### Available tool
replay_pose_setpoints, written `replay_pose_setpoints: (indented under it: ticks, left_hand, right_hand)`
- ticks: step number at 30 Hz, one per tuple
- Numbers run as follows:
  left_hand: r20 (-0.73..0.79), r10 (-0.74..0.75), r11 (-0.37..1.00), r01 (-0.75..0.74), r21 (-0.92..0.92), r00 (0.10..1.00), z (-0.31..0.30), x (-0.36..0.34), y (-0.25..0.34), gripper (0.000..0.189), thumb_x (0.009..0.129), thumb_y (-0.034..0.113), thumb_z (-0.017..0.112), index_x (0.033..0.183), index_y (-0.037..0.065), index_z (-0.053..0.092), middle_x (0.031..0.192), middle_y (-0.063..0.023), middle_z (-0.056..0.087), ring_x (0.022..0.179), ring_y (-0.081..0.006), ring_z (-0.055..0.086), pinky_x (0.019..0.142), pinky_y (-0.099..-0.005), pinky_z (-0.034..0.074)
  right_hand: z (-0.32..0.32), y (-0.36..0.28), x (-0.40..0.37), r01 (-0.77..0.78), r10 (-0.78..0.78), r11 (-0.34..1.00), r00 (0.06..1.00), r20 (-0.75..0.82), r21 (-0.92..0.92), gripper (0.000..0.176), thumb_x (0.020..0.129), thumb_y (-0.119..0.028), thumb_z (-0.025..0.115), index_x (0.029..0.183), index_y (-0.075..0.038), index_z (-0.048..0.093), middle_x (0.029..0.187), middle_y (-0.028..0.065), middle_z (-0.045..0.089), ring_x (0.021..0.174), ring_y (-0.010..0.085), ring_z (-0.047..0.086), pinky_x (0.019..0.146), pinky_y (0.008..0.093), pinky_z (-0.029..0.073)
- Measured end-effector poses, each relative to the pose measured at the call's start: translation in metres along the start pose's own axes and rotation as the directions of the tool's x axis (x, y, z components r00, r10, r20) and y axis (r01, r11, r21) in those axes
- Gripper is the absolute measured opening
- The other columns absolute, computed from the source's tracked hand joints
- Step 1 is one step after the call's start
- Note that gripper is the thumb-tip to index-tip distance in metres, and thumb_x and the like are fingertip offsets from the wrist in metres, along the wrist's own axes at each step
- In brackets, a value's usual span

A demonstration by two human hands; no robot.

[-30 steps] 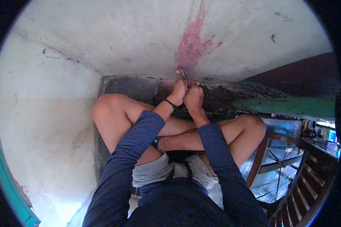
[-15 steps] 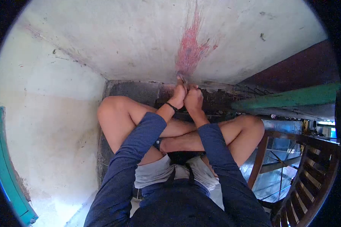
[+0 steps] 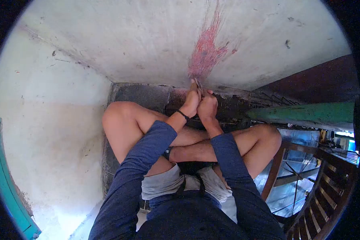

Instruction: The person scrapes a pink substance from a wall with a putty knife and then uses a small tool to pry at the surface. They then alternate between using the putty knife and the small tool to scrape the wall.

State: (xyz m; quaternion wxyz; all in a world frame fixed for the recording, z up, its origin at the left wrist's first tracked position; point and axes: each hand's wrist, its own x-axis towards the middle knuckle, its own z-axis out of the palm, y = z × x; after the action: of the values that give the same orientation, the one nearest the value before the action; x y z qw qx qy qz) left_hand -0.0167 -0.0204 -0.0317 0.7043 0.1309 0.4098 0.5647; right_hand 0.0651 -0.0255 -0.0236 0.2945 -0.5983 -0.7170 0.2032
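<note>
I sit cross-legged on a dark floor, facing a pale plastered wall. My left hand and my right hand are pressed together low in front of me. Both close on a small flat metal scraper whose tip touches the foot of the wall. Just above the tip a red paint smear streaks up the wall. A dark band circles my left wrist.
A second pale wall closes the left side, with a teal frame at the far left. A green beam runs along the right. A brown wooden railing stands at the lower right.
Over the second both hands dipped toward the floor and then lifted a little, the scraper tip staying at the base of the red smear. My legs have not moved.
</note>
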Motion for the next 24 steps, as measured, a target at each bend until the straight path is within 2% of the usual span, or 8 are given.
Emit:
replay_pose_setpoints:
  ticks: [4,7,10,13,16,19,22,24]
  left_hand:
    - [-0.043,-0.001,0.997,-0.002,-0.077,0.999,0.004,0.000,-0.005,0.064,0.095,0.062,0.028,0.083,0.006,0.056,0.082,-0.0130,0.064,0.071,-0.0194,0.056,0.070,-0.0331,0.047]
    - [-0.102,-0.031,0.999,0.026,-0.047,0.994,0.001,0.003,-0.005,0.065,0.095,0.062,0.027,0.083,0.006,0.057,0.081,-0.0122,0.064,0.069,-0.0196,0.056,0.069,-0.0337,0.047]
    - [-0.050,0.013,1.000,-0.012,0.002,0.999,-0.014,0.017,-0.014,0.067,0.095,0.063,0.025,0.088,0.005,0.059,0.081,-0.0106,0.063,0.072,-0.0204,0.058,0.072,-0.0346,0.048]
    - [-0.024,0.005,1.000,-0.006,-0.021,1.000,-0.006,0.004,-0.015,0.067,0.095,0.063,0.023,0.094,0.005,0.058,0.080,-0.0094,0.063,0.075,-0.0210,0.059,0.074,-0.0349,0.049]
    - [-0.068,-0.051,0.992,0.043,-0.121,0.996,0.000,0.003,-0.008,0.064,0.097,0.060,0.022,0.106,0.006,0.054,0.085,-0.0099,0.063,0.079,-0.0215,0.060,0.078,-0.0359,0.048]
    - [-0.010,0.065,0.997,-0.065,0.029,0.998,0.001,0.005,-0.004,0.064,0.097,0.060,0.021,0.110,0.006,0.054,0.088,-0.0104,0.064,0.081,-0.0221,0.060,0.080,-0.0363,0.048]
    - [-0.058,0.027,1.000,-0.027,0.005,0.998,-0.002,-0.002,-0.005,0.063,0.098,0.058,0.021,0.108,0.006,0.054,0.087,-0.0109,0.065,0.079,-0.0226,0.061,0.078,-0.0361,0.049]
    - [-0.077,0.039,0.998,-0.036,0.044,0.996,0.001,-0.002,-0.003,0.062,0.099,0.056,0.020,0.107,0.006,0.054,0.087,-0.0111,0.065,0.079,-0.0228,0.061,0.077,-0.0363,0.049]
  right_hand:
    - [0.005,0.006,-0.002,0.059,-0.058,0.998,0.996,-0.074,0.001,0.019,0.086,-0.016,0.055,0.094,-0.003,0.065,0.073,0.0248,0.062,0.071,0.0443,0.062,0.061,0.0504,0.049]
    - [0.002,0.001,-0.002,-0.025,0.027,0.996,0.999,0.027,-0.085,0.019,0.084,-0.015,0.056,0.094,-0.002,0.066,0.075,0.0252,0.062,0.072,0.0439,0.062,0.062,0.0499,0.049]
    - [-0.007,-0.009,-0.001,0.028,-0.023,0.996,0.998,-0.055,0.090,0.019,0.084,-0.013,0.054,0.095,-0.002,0.066,0.077,0.0251,0.063,0.074,0.0436,0.062,0.063,0.0497,0.049]
    - [0.007,0.008,-0.001,-0.058,0.080,0.988,0.984,0.158,-0.144,0.020,0.086,-0.014,0.053,0.093,-0.001,0.065,0.080,0.0263,0.063,0.076,0.0428,0.063,0.065,0.0501,0.049]
    - [0.006,0.006,-0.002,-0.108,0.134,0.977,0.982,0.135,-0.186,0.021,0.088,-0.016,0.052,0.090,0.002,0.063,0.081,0.0279,0.062,0.076,0.0433,0.063,0.066,0.0511,0.050]
    - [-0.006,-0.002,-0.001,-0.010,0.010,1.000,0.999,0.035,0.009,0.022,0.089,-0.019,0.049,0.090,0.000,0.061,0.081,0.0252,0.064,0.074,0.0463,0.062,0.067,0.0543,0.050]
    - [0.004,0.002,-0.003,-0.110,0.128,0.987,0.978,0.166,-0.115,0.022,0.089,-0.019,0.049,0.092,-0.001,0.062,0.081,0.0250,0.064,0.074,0.0461,0.062,0.067,0.0545,0.050]
    - [0.004,0.003,-0.004,-0.073,0.083,0.994,0.990,0.118,-0.081,0.022,0.089,-0.019,0.049,0.092,-0.001,0.063,0.080,0.0252,0.064,0.074,0.0462,0.062,0.067,0.0538,0.050]
